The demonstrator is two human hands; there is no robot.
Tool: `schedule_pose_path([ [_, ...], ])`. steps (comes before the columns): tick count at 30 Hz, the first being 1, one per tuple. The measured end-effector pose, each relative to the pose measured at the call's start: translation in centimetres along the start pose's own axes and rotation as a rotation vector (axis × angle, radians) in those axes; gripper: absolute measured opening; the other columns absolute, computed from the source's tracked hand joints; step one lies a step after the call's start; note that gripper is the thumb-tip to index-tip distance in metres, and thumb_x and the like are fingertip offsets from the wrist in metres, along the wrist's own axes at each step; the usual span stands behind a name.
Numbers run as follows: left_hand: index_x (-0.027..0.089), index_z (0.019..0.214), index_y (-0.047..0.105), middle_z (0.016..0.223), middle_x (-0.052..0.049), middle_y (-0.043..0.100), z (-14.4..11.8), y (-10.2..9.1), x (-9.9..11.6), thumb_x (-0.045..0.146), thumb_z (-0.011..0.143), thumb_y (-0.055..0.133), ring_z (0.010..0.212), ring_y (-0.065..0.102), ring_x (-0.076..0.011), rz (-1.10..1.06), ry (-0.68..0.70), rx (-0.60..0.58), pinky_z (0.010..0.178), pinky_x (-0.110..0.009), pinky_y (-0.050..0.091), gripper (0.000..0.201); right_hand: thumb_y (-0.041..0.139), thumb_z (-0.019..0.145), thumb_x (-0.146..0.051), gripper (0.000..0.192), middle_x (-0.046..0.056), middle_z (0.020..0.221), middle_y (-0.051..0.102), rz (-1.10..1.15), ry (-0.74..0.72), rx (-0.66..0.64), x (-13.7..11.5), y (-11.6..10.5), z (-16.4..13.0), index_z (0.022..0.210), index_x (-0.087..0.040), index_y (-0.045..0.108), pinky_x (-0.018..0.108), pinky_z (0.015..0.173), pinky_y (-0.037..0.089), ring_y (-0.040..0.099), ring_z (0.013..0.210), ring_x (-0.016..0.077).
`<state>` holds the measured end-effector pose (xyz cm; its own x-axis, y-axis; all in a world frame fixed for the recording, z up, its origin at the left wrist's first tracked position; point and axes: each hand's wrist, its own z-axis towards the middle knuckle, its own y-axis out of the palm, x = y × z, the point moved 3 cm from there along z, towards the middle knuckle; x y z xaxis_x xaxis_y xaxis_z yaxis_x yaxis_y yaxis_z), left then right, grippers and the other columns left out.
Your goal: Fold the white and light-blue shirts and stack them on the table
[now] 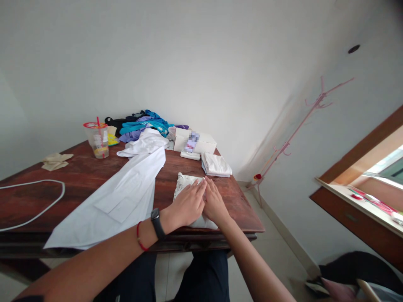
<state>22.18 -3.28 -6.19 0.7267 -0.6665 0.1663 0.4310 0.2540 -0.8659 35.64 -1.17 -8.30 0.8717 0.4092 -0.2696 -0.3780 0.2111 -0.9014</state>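
Both my hands lie flat, side by side, on a small folded white garment (185, 181) near the right front of the dark wooden table (78, 180). My left hand (188, 204), with a black watch and a red string on the wrist, presses its left part. My right hand (214, 201) presses its right part, fingers straight and touching the cloth. A long white shirt (126, 191) is spread out flat just to the left of my hands.
A folded white stack (216, 164) and a white box (195, 141) lie behind the garment. A heap of blue, purple and black clothes (141, 123) sits at the back. A plastic cup with a red straw (98, 140), a beige cloth (56, 161) and a white cable (37, 201) are on the left.
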Motion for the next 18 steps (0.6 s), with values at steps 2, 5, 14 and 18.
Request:
schedule_pose_path([
  [2,0.002,0.151,0.042,0.154,-0.022,0.046,0.2,2.7,-1.2,0.024,0.099,0.034,0.147,0.037,-0.0345,0.023,-0.087,-0.106,0.118,-0.054,0.033,0.057,0.037,0.098,-0.025,0.062,0.016,0.165,0.030,0.000,0.065,-0.222,0.8,2.4,1.0,0.158,-0.009,0.033,0.049,0.123,0.025,0.019,0.155,0.0285],
  [5,0.002,0.153,0.040,0.159,-0.020,0.038,-0.4,5.8,-3.2,0.031,0.101,0.030,0.150,0.032,-0.0336,0.024,-0.137,-0.187,0.121,-0.053,0.028,0.060,0.030,0.103,-0.032,0.063,0.009,0.170,0.015,0.006,0.168,-0.406,2.0,4.8,1.7,0.164,-0.019,0.020,0.054,0.120,0.028,0.010,0.157,0.0295],
  [14,-0.001,0.154,0.038,0.162,-0.024,0.030,-0.7,6.3,-4.4,0.035,0.099,0.036,0.152,0.027,-0.0322,0.078,-0.201,-0.215,0.123,-0.049,0.026,0.066,0.021,0.106,-0.049,0.065,0.005,0.171,-0.004,0.048,0.142,-0.590,2.1,3.4,2.3,0.165,-0.024,0.008,0.062,0.120,0.018,-0.007,0.158,0.0273],
  [18,0.002,0.154,0.040,0.161,-0.023,0.032,-0.9,6.3,-4.5,0.035,0.099,0.036,0.151,0.029,-0.0334,0.089,-0.194,-0.197,0.122,-0.052,0.028,0.064,0.027,0.105,-0.040,0.059,0.009,0.170,0.014,-0.042,0.115,-0.463,0.5,1.8,2.0,0.161,-0.021,0.029,0.066,0.119,0.015,0.005,0.157,0.0339],
])
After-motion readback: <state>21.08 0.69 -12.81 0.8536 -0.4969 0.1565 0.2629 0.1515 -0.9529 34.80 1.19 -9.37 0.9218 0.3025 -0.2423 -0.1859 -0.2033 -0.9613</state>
